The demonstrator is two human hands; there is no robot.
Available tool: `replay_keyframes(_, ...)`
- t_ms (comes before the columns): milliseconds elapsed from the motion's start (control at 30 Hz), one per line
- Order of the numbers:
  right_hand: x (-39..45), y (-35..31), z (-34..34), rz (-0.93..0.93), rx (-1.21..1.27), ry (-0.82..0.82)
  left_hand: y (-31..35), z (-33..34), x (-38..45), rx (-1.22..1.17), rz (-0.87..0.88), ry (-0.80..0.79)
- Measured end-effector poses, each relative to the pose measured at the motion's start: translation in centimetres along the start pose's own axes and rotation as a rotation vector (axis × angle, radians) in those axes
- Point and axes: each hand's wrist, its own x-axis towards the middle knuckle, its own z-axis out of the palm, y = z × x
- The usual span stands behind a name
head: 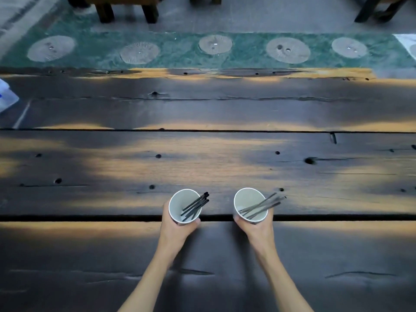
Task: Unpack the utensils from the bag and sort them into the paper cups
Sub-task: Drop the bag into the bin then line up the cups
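Observation:
Two white paper cups stand side by side near me on the dark wooden table [202, 154]. My left hand [177, 228] grips the left cup [181, 204], which holds several black utensil handles [197, 204] leaning out to the upper right. My right hand [256, 228] grips the right cup [247, 202], which holds several grey utensil handles [263, 206] leaning the same way. The utensil heads are hidden inside the cups. A clear plastic bag [6, 97] with blue print lies at the far left edge of the table.
The table is made of wide planks with gaps and knot holes. Beyond its far edge lies a green floor strip with round stone discs [215, 45], and dark wooden furniture legs [126, 10] stand behind it.

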Motion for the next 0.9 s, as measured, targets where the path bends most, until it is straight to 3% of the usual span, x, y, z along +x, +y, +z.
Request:
replay_keyframes(433, 17.3, -4.9, 5.4, -0.078, 0.068, 0.038, 6.2, 4.0, 18.0, -0.086, 0.109, 0.022)
replay_keyframes(900, 29.2, -5.2, 10.9, -0.094, 0.031, 0.008, 6.7, 5.9, 30.9, -0.101, 0.164, 0.025)
